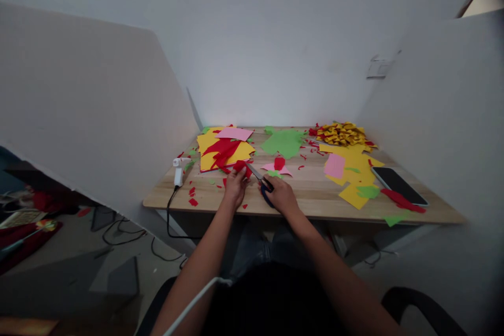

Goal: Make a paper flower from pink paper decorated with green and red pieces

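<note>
My left hand (235,187) is closed round a small piece of red paper (241,167) just above the near edge of the wooden table (315,199). My right hand (280,195) grips blue-handled scissors (260,180); their blades point up and left and meet the red paper. Both hands sit close together at the table's front middle.
Yellow, red and pink sheets (222,151) lie back left, a green sheet (284,143) in the middle, a heap of yellow-red folded pieces (343,134) back right. A white glue gun (179,169) with a cord lies left, a phone (398,185) right. White partitions flank the table.
</note>
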The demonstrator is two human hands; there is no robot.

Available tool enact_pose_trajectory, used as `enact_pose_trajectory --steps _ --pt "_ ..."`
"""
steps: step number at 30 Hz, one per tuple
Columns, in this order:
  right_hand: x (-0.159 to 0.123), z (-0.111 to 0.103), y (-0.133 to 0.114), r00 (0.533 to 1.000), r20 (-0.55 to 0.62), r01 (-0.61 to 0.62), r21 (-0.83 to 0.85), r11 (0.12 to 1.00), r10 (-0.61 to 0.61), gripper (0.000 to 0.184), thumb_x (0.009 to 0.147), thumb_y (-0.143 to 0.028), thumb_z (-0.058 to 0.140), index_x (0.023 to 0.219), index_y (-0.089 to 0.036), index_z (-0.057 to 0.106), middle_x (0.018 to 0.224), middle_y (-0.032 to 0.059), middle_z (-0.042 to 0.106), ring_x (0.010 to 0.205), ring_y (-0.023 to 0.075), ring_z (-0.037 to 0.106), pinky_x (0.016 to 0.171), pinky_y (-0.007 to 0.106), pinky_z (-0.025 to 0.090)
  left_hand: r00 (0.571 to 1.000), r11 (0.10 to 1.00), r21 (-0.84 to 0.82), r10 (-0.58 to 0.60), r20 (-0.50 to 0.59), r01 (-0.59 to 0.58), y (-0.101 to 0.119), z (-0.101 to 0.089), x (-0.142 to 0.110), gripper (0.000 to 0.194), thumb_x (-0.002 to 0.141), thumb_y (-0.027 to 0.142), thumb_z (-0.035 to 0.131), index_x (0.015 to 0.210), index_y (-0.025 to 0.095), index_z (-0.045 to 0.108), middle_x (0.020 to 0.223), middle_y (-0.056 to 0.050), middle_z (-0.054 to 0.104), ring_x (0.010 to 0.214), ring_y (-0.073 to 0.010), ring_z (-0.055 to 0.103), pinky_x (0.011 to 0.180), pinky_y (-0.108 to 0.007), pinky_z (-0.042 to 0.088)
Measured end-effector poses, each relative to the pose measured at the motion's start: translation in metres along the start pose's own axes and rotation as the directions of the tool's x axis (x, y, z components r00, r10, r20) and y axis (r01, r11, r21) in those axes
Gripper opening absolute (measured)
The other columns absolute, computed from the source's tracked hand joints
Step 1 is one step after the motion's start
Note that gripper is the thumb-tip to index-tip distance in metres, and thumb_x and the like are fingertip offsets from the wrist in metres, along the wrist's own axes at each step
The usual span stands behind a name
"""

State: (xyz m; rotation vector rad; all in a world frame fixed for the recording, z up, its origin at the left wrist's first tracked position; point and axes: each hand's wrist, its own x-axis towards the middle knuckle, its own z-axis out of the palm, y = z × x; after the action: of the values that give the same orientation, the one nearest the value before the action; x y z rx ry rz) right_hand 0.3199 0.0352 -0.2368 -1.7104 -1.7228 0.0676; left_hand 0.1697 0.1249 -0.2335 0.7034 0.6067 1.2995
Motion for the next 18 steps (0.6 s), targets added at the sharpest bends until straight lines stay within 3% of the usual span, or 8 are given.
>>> enact_pose_trajectory --steps 6,18 --pt "0.0021 -0.0022 -0.0006 0.99 -0.131 0.062 0.119 0.991 -0.046 0.054 0.084 -0.04 0.071 0.13 -0.015 0.061 0.114 0.0156 0.066 0.106 0.0289 0.061 0.1 0.045 0.049 1.0 1.0 -0.01 -0.006 -0.006 0.006 0.0022 0.0021 -0.0017 0.037 0.063 0.026 0.092 0.087 0.018 0.066 0.077 0.003 0.071 0.059 -0.008 0.062 0.058 -0.021 0.049" --pt "-0.0009 -0.0001 0.0008 0.994 -0.091 0.07 0.055 0.996 -0.065 0.05 0.083 -0.037 0.073 0.126 -0.015 0.065 0.111 0.0142 0.067 0.105 0.0279 0.061 0.099 0.04 0.05 0.999 0.994 -0.1 0.032 -0.015 -0.033 0.0057 -0.0011 -0.0006 0.034 0.067 0.032 0.091 0.084 0.02 0.063 0.07 0.005 0.067 0.06 -0.0083 0.063 0.059 -0.02 0.049"
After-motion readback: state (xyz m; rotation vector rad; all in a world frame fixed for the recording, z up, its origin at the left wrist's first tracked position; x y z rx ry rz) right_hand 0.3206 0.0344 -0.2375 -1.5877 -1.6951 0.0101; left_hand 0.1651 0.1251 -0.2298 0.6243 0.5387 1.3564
